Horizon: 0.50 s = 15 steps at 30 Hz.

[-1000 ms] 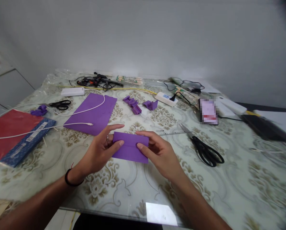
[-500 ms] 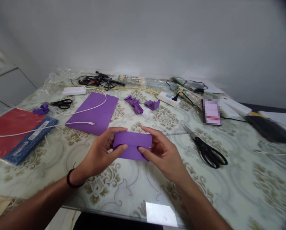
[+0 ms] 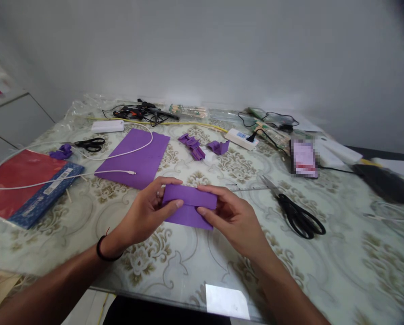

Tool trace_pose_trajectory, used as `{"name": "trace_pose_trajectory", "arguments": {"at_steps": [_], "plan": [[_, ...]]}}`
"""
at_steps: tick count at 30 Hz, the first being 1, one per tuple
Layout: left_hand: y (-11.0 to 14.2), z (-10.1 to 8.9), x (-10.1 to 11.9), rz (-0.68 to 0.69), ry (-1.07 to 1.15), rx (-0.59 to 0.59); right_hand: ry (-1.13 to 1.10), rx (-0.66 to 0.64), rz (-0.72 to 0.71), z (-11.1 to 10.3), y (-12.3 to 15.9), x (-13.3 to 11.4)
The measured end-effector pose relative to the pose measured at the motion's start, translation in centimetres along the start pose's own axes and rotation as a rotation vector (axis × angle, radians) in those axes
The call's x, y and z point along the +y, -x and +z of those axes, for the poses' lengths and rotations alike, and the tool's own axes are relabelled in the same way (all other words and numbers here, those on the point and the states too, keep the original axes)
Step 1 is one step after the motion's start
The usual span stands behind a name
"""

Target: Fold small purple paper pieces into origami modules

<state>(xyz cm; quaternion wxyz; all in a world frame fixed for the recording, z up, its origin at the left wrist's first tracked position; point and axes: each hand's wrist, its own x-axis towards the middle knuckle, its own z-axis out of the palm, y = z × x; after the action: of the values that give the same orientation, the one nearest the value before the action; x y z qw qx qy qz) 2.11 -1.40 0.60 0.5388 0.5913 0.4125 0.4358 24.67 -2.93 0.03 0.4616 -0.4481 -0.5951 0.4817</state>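
Between both hands is a small purple sheet of paper [image 3: 190, 216], its upper strip folded over toward me. My left hand [image 3: 151, 210] pinches its left end, thumb on the front and fingers behind. On the right end, my right hand [image 3: 232, 216] grips it the same way, with the thumb pressing near the fold. Beyond the hands lie a pleated purple paper strip [image 3: 192, 146] and a smaller folded purple piece [image 3: 218, 146]. Black-handled scissors [image 3: 298, 216] rest to the right of my right hand. A larger purple sheet [image 3: 137, 153] lies beyond my left hand.
A white cable [image 3: 117, 171] crosses the large sheet and a red-and-blue packet [image 3: 36, 189] on the left. Smaller scissors [image 3: 90, 144] lie behind it. A white power strip [image 3: 241, 138], a phone [image 3: 304, 158] and tangled black wires [image 3: 143, 110] are farther back.
The paper's upper part has been bent over toward me, making a visible fold line across it. Both hands keep their hold at its ends. The view has shifted slightly.
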Motion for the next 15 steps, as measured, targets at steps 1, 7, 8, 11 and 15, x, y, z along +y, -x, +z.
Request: {"name": "trace_pose_trajectory", "arguments": {"at_steps": [1, 7, 8, 11, 15], "plan": [[-0.01, 0.02, -0.14, -0.009, -0.014, 0.011, 0.004, -0.003, 0.002, 0.02, -0.01, -0.04], [-0.05, 0.21, -0.22, 0.004, -0.063, 0.120, 0.083, 0.001, 0.008, 0.03, -0.13, -0.30], [-0.11, 0.22, -0.11, 0.021, -0.073, 0.157, 0.088, 0.001, 0.008, 0.07, -0.14, -0.32], [-0.39, 0.21, 0.11, 0.036, -0.066, 0.246, 0.094, -0.021, 0.019, 0.41, -0.13, -0.30], [-0.58, 0.17, -0.11, -0.008, -0.011, 0.248, 0.170, -0.142, 0.017, 0.87, 0.06, -0.18]]}}
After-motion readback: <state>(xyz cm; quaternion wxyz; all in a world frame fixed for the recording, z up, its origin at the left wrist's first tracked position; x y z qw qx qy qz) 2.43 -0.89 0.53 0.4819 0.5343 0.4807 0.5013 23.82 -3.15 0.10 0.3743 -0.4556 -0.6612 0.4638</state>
